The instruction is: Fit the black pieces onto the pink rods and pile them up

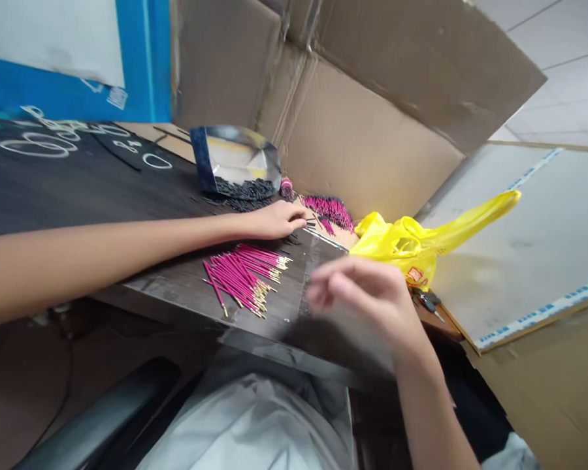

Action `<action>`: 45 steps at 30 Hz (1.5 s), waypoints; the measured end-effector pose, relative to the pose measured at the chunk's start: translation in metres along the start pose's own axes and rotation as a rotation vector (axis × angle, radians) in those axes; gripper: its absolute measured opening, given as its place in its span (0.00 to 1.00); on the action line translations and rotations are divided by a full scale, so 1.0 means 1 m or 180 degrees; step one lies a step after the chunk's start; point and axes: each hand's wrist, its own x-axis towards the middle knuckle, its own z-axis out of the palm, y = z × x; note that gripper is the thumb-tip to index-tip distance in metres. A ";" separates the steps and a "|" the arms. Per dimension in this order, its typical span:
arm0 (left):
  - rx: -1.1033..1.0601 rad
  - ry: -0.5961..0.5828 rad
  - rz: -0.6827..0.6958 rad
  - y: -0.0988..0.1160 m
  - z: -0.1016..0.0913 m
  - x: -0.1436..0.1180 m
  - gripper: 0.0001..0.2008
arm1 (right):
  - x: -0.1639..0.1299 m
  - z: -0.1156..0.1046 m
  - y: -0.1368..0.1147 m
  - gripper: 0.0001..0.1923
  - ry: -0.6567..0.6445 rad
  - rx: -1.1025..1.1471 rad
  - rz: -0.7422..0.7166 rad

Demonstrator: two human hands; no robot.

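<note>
While reaching far across the table [78, 196] with the left hand [274, 220], touching loose black sticks [245, 190] with flat, outstretched fingertips; nothing clamped there. Spilled out of and in front of a foil tray [235, 153], those sticks. Just nearer than that hand: 1 fan of pink sticks [245, 274], gold tips pointing right, close to the table's near edge. Beyond the hand, against cardboard [372, 150]: a 2nd pink heap [330, 210]. Hovering over the near corner with the right hand [367, 294], well apart from the left and blurred; fingers loosely curled, cannot tell whether holding anything. To its right: a yellow bag [411, 245] and keys [427, 300].

Likely trouble, judging from this layout:
- Dragging the left forearm low over the fan, pushing pink sticks off the near edge into the lap.
- Clipping the fan with the quick right hand, scattering it.
- Nudging thin black sticks so as to roll them among the pink ones, mixing 2 sorts.
- Snagging the bag while swinging right.
</note>
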 end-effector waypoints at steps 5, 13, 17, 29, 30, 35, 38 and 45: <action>-0.0044 -0.0041 0.0069 0.005 -0.001 -0.004 0.10 | 0.090 -0.006 0.028 0.10 0.1148 -0.1163 -0.0839; -0.0131 -0.0063 -0.0026 0.008 0.001 -0.005 0.12 | 0.106 0.007 0.092 0.08 0.1163 -0.1546 -0.0790; -0.0197 -0.0114 0.0018 0.010 0.001 -0.005 0.12 | 0.102 0.012 0.089 0.07 0.1164 -0.1323 -0.0563; -0.0571 -0.0300 0.0165 0.010 0.002 -0.005 0.13 | 0.113 0.009 0.103 0.22 0.0736 0.1106 0.0241; -0.0526 -0.0302 0.0148 0.010 0.002 -0.005 0.13 | 0.113 0.009 0.103 0.23 0.0705 0.1209 0.0289; -0.0387 -0.0445 0.0162 0.013 0.001 -0.007 0.14 | 0.111 0.008 0.100 0.24 0.0669 0.1495 0.0383; -0.0442 -0.0492 0.0198 0.016 -0.001 -0.008 0.14 | 0.110 0.006 0.098 0.25 0.0660 0.1670 0.0355; -0.0496 -0.0539 0.0375 0.016 -0.002 -0.007 0.15 | 0.108 0.006 0.097 0.22 0.0543 0.1721 0.0317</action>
